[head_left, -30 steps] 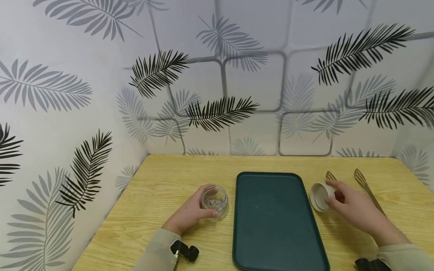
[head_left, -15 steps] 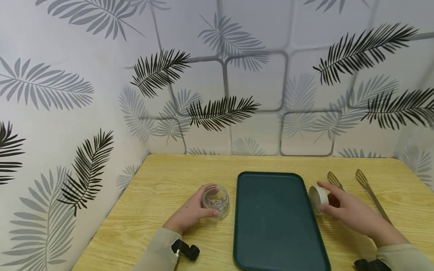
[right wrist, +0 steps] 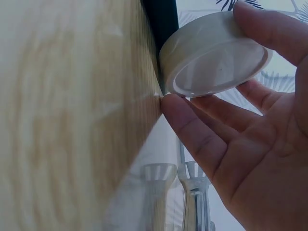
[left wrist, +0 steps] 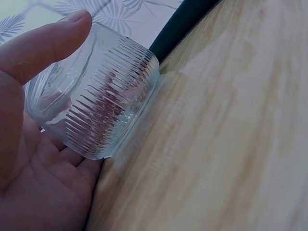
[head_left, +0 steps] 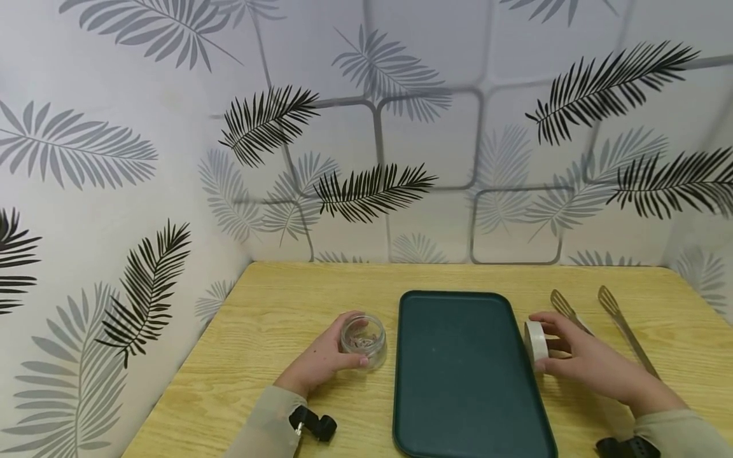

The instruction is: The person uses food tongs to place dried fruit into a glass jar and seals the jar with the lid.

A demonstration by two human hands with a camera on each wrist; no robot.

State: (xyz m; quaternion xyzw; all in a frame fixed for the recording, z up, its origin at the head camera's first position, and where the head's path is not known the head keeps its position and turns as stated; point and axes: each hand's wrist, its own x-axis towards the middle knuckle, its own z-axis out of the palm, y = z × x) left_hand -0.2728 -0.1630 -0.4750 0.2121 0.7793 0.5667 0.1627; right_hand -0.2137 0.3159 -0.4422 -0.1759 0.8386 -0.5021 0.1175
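My left hand (head_left: 326, 355) grips a small clear glass jar (head_left: 372, 356) on the wooden table, left of the dark green tray. Its thumb lies on the near side of the jar's rim. Ribbed sides show on the jar (left wrist: 113, 96) in the left wrist view, where fingers are visible through the glass. At the tray's right edge, my right hand (head_left: 590, 356) pinches a white ramekin (head_left: 537, 342) between thumb and fingers. The ramekin is tipped on its side, mouth toward the tray. Its recessed underside faces the palm in the right wrist view.
A dark green rectangular tray (head_left: 464, 375) lies between the hands. Metal tongs (head_left: 627, 331) with slotted ends lie beyond and right of the right hand, partly hidden by it. A leaf-patterned wall (head_left: 424, 222) stands behind the table.
The right hand has turned the ramekin so its mouth swings from facing the head camera to facing left, toward the tray. The left hand and jar have stayed in place.
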